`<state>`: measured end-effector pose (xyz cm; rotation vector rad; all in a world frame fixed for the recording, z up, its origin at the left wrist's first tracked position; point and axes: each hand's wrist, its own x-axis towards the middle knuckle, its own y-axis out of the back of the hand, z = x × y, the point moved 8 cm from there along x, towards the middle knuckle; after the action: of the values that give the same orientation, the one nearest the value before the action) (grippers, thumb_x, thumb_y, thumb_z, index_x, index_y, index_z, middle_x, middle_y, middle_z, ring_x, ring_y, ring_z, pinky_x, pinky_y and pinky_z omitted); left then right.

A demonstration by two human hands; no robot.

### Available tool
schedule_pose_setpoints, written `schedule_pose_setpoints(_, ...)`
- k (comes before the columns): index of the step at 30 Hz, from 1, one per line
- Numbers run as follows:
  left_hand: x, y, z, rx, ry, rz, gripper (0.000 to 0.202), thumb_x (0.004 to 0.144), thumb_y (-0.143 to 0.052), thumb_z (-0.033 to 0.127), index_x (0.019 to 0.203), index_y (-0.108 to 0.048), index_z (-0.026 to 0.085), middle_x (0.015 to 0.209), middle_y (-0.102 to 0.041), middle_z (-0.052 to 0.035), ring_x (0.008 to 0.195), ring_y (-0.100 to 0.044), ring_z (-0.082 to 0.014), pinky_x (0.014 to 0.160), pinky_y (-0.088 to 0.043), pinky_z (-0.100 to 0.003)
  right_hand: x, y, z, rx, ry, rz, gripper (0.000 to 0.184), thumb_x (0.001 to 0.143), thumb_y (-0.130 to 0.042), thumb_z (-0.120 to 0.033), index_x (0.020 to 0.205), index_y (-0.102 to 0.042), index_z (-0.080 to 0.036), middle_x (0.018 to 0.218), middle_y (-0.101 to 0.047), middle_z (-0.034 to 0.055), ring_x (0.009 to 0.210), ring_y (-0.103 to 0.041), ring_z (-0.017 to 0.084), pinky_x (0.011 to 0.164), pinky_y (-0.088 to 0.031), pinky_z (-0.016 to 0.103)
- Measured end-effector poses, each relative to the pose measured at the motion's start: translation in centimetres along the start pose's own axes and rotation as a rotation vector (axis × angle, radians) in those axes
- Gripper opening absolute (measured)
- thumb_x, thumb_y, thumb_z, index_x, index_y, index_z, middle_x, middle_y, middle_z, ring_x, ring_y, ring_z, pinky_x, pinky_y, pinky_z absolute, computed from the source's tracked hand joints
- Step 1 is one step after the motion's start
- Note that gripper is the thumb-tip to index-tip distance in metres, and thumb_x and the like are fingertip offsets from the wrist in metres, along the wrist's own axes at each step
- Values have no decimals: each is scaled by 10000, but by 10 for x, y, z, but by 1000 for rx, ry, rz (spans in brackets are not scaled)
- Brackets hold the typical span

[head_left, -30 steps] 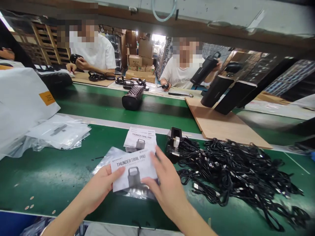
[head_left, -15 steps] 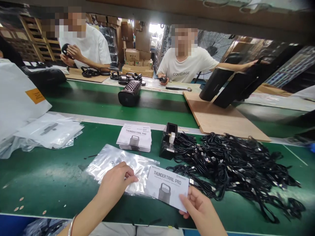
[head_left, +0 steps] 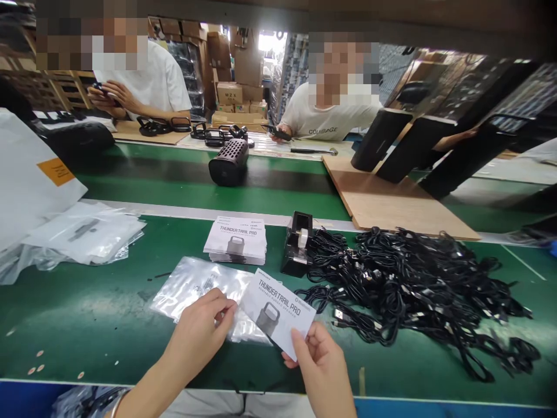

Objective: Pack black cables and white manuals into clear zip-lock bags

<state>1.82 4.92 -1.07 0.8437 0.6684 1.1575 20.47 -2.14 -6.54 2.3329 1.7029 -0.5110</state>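
Note:
My right hand [head_left: 319, 354] grips a printed manual [head_left: 278, 313] by its lower right corner, thumb on top. The manual shows a speaker picture and the words "Thunder Trail Pro". Its left part lies over a pile of clear plastic bags [head_left: 183, 281]. My left hand [head_left: 204, 325] is closed over that pile, thumb and fingertips pinched at a bag beside the manual's left edge; the exact grip is partly hidden. Behind the bags sits a stack of the same manuals [head_left: 237, 241]. A black tape dispenser [head_left: 297, 244] stands to its right.
Many bundled black USB cables [head_left: 391, 284] cover the right side. At left are filled plastic bags [head_left: 87, 232] and a white bag [head_left: 30, 168]. Across the belt [head_left: 165, 180] stand a speaker [head_left: 229, 162], a wooden board [head_left: 391, 206] with black cylinders, and two people.
My right hand has moved the manual left and slightly up, tilting it more. My left fingers have drawn together. Across the belt, a person's hand has shifted a black cylinder rightward.

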Motion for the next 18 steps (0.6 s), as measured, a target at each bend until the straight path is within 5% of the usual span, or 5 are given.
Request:
schedule_pose_setpoints(6,-5,0,-2,-61,-24,54,181,866,-405,295,833,-571,232,789,-590,0,638,-564,-147,597,-442,-248,-9,-7,8,-199,-115,-202,387,716,-562,-499,851,-530,-138,481,-515,-43,330,-448,75,299,-336,152)
schedule_pose_setpoints(10,-7,-7,-2,2,-83,78,135,803,-532,340,815,-578,214,800,-580,-14,705,-583,-180,627,-465,-281,-11,-13,10,-253,-208,-363,390,741,-519,-503,860,-518,-131,457,-541,-33,263,-359,43,258,-196,131)
schedule_pose_setpoints(18,-8,-11,-1,69,-165,114,210,865,-426,271,755,-596,214,781,-565,-14,700,-591,-176,622,-476,-293,-13,-26,-15,-265,-143,-547,417,777,-452,-546,635,-478,-155,417,-492,-37,360,-446,64,390,-358,163)
